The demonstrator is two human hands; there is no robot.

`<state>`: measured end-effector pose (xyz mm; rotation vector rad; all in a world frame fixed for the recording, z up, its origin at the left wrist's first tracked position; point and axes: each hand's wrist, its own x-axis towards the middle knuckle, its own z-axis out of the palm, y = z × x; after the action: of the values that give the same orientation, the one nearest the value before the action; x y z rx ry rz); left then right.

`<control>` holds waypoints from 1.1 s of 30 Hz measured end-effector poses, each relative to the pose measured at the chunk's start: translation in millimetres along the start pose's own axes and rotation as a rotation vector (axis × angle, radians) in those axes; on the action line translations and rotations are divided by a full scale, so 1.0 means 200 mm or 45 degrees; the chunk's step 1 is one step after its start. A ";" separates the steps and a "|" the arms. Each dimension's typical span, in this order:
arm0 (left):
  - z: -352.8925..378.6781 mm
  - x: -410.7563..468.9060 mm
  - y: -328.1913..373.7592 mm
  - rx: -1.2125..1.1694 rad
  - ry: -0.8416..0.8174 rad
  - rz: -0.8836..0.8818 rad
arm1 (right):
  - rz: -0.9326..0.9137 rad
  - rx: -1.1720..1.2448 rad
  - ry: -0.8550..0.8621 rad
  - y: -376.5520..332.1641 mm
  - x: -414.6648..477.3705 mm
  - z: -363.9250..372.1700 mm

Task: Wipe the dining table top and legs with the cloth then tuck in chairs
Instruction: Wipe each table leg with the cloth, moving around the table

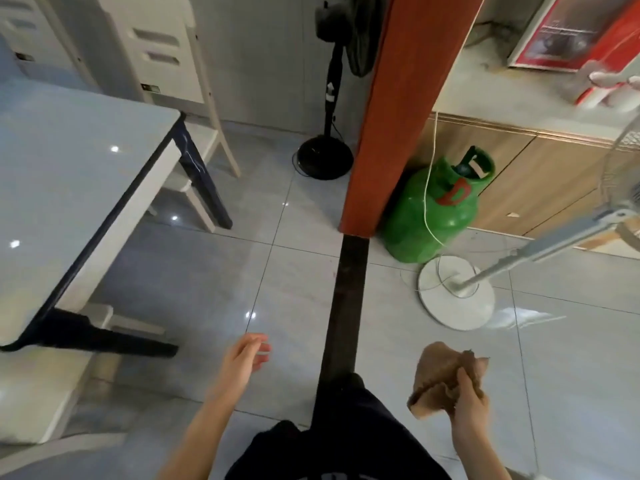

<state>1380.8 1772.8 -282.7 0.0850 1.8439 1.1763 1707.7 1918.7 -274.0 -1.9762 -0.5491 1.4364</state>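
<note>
The dining table (62, 188) fills the left side, with a glossy pale top and dark edge trim. Its dark far leg (202, 181) and dark near leg (110, 336) show below the top. White chairs (162, 60) stand behind the table's far end, and a white chair seat (38, 393) sits at lower left. My right hand (469, 407) grips a crumpled brown cloth (438, 379) low at the right, away from the table. My left hand (247, 358) hangs over the floor with relaxed fingers and holds nothing.
An orange-brown pillar (398, 116) stands in the middle with a dark floor strip (346, 306) below it. A green gas cylinder (433, 209) sits beside it. A white fan's base (457, 292) is right, a black fan (329, 133) behind. Wooden cabinets (519, 174) line the right.
</note>
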 end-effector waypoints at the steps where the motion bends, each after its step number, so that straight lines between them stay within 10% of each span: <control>1: 0.06 0.01 0.03 -0.001 0.009 -0.006 | 0.005 -0.009 -0.008 -0.07 0.06 0.03; 33: -0.25 1.57 1.43 -0.247 0.448 0.081 | -0.382 -0.635 -0.657 -1.67 0.70 2.81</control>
<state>1053.0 2046.2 -268.2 -0.1861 2.0272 1.4825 1230.8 2385.8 -254.9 -1.7444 -1.4877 1.7271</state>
